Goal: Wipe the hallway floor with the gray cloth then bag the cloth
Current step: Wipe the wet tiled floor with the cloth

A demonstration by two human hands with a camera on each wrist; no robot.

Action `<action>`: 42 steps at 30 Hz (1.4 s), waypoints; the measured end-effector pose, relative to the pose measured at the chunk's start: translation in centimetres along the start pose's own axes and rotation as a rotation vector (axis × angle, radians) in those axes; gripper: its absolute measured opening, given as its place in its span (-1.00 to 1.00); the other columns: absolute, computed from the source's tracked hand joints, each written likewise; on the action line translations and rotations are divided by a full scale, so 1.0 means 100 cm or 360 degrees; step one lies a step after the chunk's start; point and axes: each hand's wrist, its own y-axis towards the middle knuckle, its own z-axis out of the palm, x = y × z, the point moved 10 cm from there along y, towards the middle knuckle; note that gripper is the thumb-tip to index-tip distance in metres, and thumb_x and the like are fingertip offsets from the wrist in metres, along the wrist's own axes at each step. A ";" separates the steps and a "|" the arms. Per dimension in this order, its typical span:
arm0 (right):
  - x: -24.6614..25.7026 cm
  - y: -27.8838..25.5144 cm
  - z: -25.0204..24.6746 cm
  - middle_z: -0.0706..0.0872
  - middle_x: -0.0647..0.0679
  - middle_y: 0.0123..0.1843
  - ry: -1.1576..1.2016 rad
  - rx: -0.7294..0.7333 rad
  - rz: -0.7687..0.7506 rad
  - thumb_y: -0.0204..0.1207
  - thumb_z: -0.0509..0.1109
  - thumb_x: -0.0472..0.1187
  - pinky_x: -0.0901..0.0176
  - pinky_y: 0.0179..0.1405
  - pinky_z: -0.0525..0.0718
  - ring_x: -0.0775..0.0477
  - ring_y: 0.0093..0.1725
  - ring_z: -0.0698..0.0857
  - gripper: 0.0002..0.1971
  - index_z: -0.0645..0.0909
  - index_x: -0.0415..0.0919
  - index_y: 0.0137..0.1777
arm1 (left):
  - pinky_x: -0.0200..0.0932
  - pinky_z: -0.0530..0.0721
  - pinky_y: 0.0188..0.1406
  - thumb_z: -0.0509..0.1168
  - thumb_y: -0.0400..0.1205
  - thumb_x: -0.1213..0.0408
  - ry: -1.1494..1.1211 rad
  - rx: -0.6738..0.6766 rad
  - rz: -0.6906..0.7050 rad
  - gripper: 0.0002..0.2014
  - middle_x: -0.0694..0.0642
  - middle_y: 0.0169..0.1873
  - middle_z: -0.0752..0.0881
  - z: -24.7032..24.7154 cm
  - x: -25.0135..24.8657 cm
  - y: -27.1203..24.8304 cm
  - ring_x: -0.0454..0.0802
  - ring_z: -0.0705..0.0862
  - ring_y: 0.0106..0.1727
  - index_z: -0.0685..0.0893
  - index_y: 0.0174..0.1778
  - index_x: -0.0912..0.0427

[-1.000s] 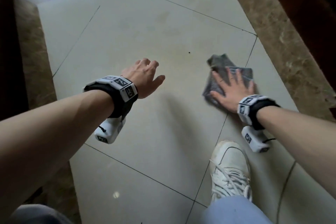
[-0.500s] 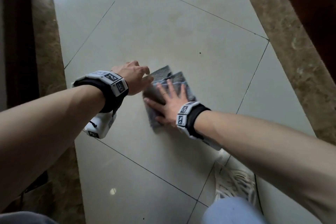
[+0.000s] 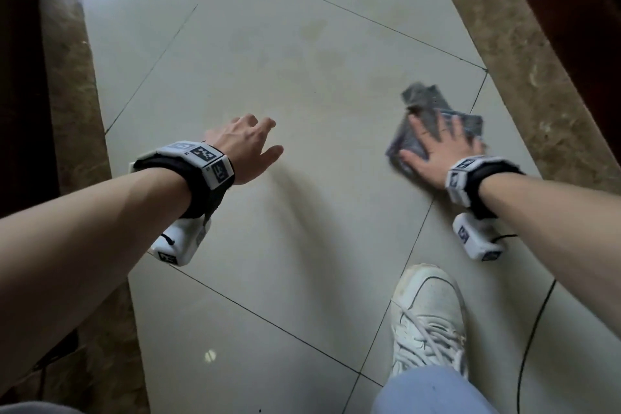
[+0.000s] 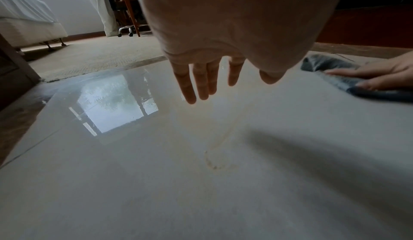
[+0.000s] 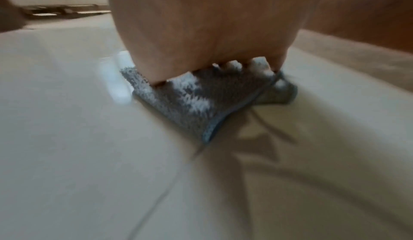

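Note:
The gray cloth lies crumpled flat on the pale tiled hallway floor at the right, near the brown marble border. My right hand presses on it with straight, spread fingers; from the right wrist view the cloth shows under the palm. The cloth also appears at the right edge of the left wrist view. My left hand hovers over the floor at centre left, fingers relaxed and holding nothing. No bag is in view.
A brown marble border and dark wood wall run along the right; another border strip runs along the left. My white sneaker stands below the right hand, with a thin black cable beside it. Faint stains mark the far tiles.
My right hand has swept the cloth from beside the left hand back to the right side of the floor. The left hand stayed roughly in place.

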 end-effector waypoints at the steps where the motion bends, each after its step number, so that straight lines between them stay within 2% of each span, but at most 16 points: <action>1: -0.023 0.003 -0.003 -0.29 0.01 0.77 0.0040 0.0044 0.0110 0.57 -0.05 0.48 -0.47 0.62 -0.12 -0.21 0.74 -0.27 -0.25 -0.35 0.43 0.65 | 0.03 0.56 0.02 0.04 0.71 -0.20 -0.0004 -0.0029 0.0012 -0.44 0.12 0.43 0.48 -0.004 -0.002 0.001 0.15 0.51 0.41 0.29 0.59 -0.05; 4: -0.049 0.017 -0.013 -0.21 -0.11 0.78 0.0180 0.0095 0.0317 0.62 -0.04 0.42 -0.43 0.64 -0.19 -0.35 0.72 -0.23 -0.24 -0.32 0.31 0.70 | 0.03 0.55 0.00 0.05 0.72 -0.18 -0.0025 -0.0093 0.0007 -0.45 0.12 0.45 0.47 -0.016 0.000 0.003 0.16 0.49 0.42 0.28 0.60 -0.03; 6: -0.036 0.023 -0.014 -0.18 -0.17 0.78 0.0255 0.0056 0.0399 0.58 -0.06 0.47 -0.40 0.64 -0.26 -0.46 0.70 -0.24 -0.16 -0.33 0.19 0.72 | 0.06 0.58 0.03 0.05 0.72 -0.18 -0.0041 -0.0111 -0.0010 -0.45 0.12 0.45 0.47 -0.020 0.002 0.004 0.17 0.50 0.42 0.28 0.60 -0.03; 8: -0.001 0.022 -0.013 -0.18 -0.19 0.78 0.0269 0.0008 0.0349 0.52 -0.09 0.54 -0.47 0.61 -0.23 -0.51 0.68 -0.27 -0.08 -0.36 0.13 0.72 | 0.07 0.60 0.06 0.05 0.72 -0.17 -0.0048 -0.0086 -0.0011 -0.44 0.14 0.44 0.47 -0.016 0.004 0.003 0.18 0.50 0.41 0.28 0.60 -0.02; 12: 0.110 0.003 -0.015 -0.21 -0.16 0.78 0.0063 -0.0127 -0.0227 0.56 -0.12 0.48 -0.44 0.62 -0.22 -0.43 0.69 -0.32 -0.17 -0.31 0.18 0.73 | 0.06 0.56 0.05 0.06 0.71 -0.18 -0.0029 -0.0076 -0.0017 -0.44 0.15 0.44 0.47 -0.010 0.011 0.002 0.20 0.49 0.42 0.27 0.61 -0.02; 16: 0.231 -0.045 0.012 -0.35 -0.03 0.76 -0.0191 0.0006 -0.0917 0.70 -0.05 0.26 -0.47 0.60 -0.32 -0.40 0.68 -0.39 -0.36 -0.19 0.28 0.73 | 0.15 0.58 0.13 0.08 0.70 -0.17 -0.0085 -0.0099 -0.0034 -0.41 0.20 0.43 0.49 -0.008 0.018 0.003 0.24 0.50 0.41 0.26 0.62 -0.01; 18: 0.263 -0.068 0.029 -0.36 0.00 0.76 -0.0369 0.0046 -0.1183 0.69 0.07 0.17 -0.47 0.59 -0.36 -0.39 0.68 -0.39 -0.34 -0.17 0.32 0.71 | 0.16 0.59 0.14 0.10 0.70 -0.16 -0.0100 -0.0111 -0.0029 -0.39 0.24 0.40 0.51 -0.007 0.019 0.005 0.25 0.52 0.40 0.21 0.64 -0.01; 20: 0.265 -0.074 0.034 -0.34 0.05 0.76 -0.0457 0.0009 -0.1280 0.69 0.06 0.16 -0.43 0.61 -0.35 -0.33 0.69 -0.39 -0.34 -0.18 0.34 0.71 | 0.15 0.58 0.13 0.11 0.70 -0.15 -0.0118 -0.0111 -0.0020 -0.36 0.26 0.37 0.52 -0.006 0.017 0.006 0.27 0.52 0.38 0.16 0.67 -0.01; 23: 0.229 -0.044 0.019 -0.29 0.09 0.77 -0.0393 -0.0066 -0.1136 0.69 -0.02 0.24 -0.38 0.64 -0.29 -0.25 0.72 -0.35 -0.37 -0.19 0.36 0.70 | 0.18 0.60 0.16 0.11 0.70 -0.15 -0.0138 -0.0104 0.0014 -0.34 0.30 0.32 0.55 -0.002 0.012 0.010 0.29 0.53 0.36 0.11 0.68 0.01; 28: 0.087 0.025 -0.015 -0.31 0.04 0.77 -0.0139 -0.0139 -0.0423 0.67 -0.08 0.33 -0.38 0.66 -0.16 -0.26 0.73 -0.30 -0.34 -0.26 0.33 0.70 | 0.17 0.62 0.12 0.06 0.70 -0.17 -0.0140 -0.0071 0.0028 -0.32 0.25 0.24 0.55 0.007 0.006 0.021 0.26 0.53 0.32 0.04 0.70 -0.01; 31: -0.006 0.038 -0.022 -0.23 -0.04 0.78 0.0056 -0.0134 0.0040 0.66 -0.09 0.35 -0.33 0.67 -0.16 -0.24 0.74 -0.24 -0.33 -0.32 0.36 0.68 | 0.25 0.59 0.20 0.05 0.68 -0.19 -0.0216 -0.0047 0.0040 -0.30 0.27 0.24 0.54 0.012 -0.002 0.032 0.29 0.52 0.33 0.03 0.69 -0.01; 33: -0.047 0.036 -0.023 -0.17 -0.06 0.79 0.0204 -0.0126 0.0305 0.66 -0.09 0.36 -0.36 0.66 -0.16 -0.24 0.74 -0.23 -0.33 -0.31 0.35 0.68 | 0.26 0.58 0.22 0.06 0.69 -0.18 -0.0264 -0.0045 0.0040 -0.31 0.28 0.25 0.53 0.013 -0.008 0.039 0.30 0.51 0.35 0.04 0.69 -0.01; 36: -0.060 0.035 -0.020 -0.14 -0.15 0.78 0.0346 -0.0134 0.0484 0.69 -0.06 0.28 -0.42 0.64 -0.17 -0.32 0.73 -0.23 -0.33 -0.25 0.27 0.72 | 0.17 0.59 0.15 0.05 0.70 -0.18 -0.0232 -0.0063 0.0065 -0.32 0.25 0.28 0.53 0.010 -0.023 0.046 0.26 0.51 0.36 0.04 0.69 -0.02; 39: -0.036 0.038 -0.024 -0.12 -0.19 0.78 0.0434 -0.0216 0.0559 0.70 -0.03 0.20 -0.54 0.56 -0.18 -0.44 0.71 -0.24 -0.34 -0.20 0.23 0.74 | 0.12 0.58 0.08 0.04 0.71 -0.19 -0.0213 -0.0054 0.0095 -0.33 0.22 0.30 0.54 0.008 -0.033 0.046 0.24 0.53 0.36 0.05 0.70 -0.02; 40: -0.023 0.040 -0.027 -0.11 -0.20 0.78 0.0421 -0.0239 0.0527 0.69 -0.02 0.20 -0.56 0.54 -0.16 -0.45 0.70 -0.24 -0.34 -0.19 0.24 0.73 | 0.13 0.60 0.10 0.04 0.70 -0.19 -0.0219 -0.0047 0.0099 -0.33 0.21 0.32 0.53 0.009 -0.034 0.045 0.23 0.53 0.37 0.06 0.69 -0.03; 42: 0.018 0.042 -0.033 -0.11 -0.20 0.78 0.0296 -0.0271 0.0295 0.67 0.01 0.22 -0.56 0.57 -0.12 -0.46 0.70 -0.22 -0.32 -0.18 0.25 0.73 | 0.18 0.62 0.15 0.03 0.70 -0.20 -0.0232 -0.0032 0.0097 -0.34 0.20 0.35 0.52 0.012 -0.034 0.046 0.22 0.51 0.40 0.07 0.69 -0.04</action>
